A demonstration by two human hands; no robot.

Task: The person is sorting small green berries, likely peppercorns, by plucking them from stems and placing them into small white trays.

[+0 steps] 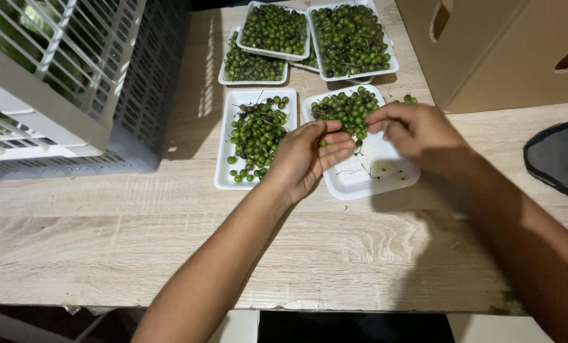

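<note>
Both hands meet over the near-right tray (385,181); another tray (228,166) lies left of the grip, stacked trays (309,47) behind it, a crate (74,95) far left, all on the counter (169,241).

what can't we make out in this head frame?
- Left hand: palm faces away and the fingers curl, so what they pinch is hidden.
- Right hand: fingertips lie in the berries; grip unclear.
- Rear trays: stacked, so the lower ones are mostly covered.
- Crate: cut off by the left edge; contents are blurred behind the grid.
- Cardboard box: cut off at top and right.
- Dark object: cut off by the right edge.
</note>
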